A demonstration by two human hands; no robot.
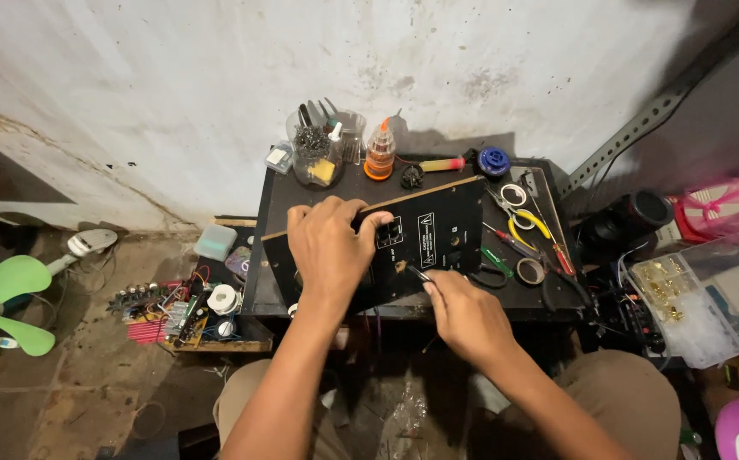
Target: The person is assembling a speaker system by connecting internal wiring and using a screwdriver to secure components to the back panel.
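Knees and forearms filled the near edge of our view, at six o'clock. Just beyond, our right hand (465, 317) was pinched together on a thin dark tool (415, 273), probably a small screwdriver, its tip touching the lower edge of the black panel (437, 234). Our left hand (331, 249) lay spread across the panel's left half, fingers curled over its top edge and clamped on it. The panel sat tilted on the small dark table (277, 209), at the centre of the view. We judged that holding the panel flat and keeping the tool upright on its spot would matter most, since a slip could scratch the face. At three o'clock lay yellow-handled pliers (529, 223) and tape rolls (530, 271). Farther, at twelve o'clock, stood a clear jar of tools (318, 153) and an orange bottle (379, 153) against the wall.
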